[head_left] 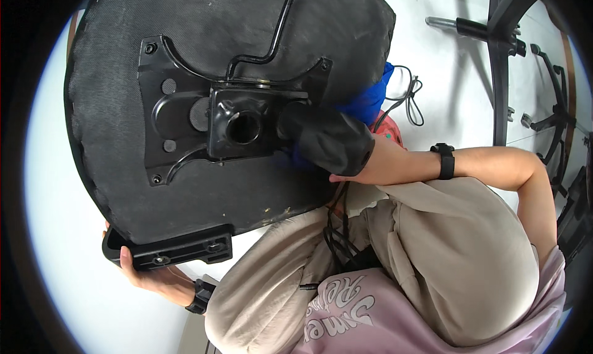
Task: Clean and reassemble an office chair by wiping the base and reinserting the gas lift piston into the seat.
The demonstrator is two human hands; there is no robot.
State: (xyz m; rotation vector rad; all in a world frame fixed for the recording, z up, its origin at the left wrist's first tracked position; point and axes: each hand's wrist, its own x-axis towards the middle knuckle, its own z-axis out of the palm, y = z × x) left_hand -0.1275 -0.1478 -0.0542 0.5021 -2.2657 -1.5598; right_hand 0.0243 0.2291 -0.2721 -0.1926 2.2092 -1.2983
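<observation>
"What's nearest?"

"The right hand [365, 176], mostly hidden by a black tapered piece [333, 141] near centre; I can't tell its grip."

"Beyond?"

"A metal plate [225, 102], ten o'clock, on the black seat's underside [111, 119]."

"Left hand [151, 280]?"

"Eight o'clock, gripping a black bracket [185, 249] at the seat's edge."

"Farther?"

"A chair base [501, 70], two o'clock."

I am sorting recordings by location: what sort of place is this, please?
Possibly a chair workshop or an office: an upturned chair seat, a black armrest and a wheeled chair base suggest it.
</observation>
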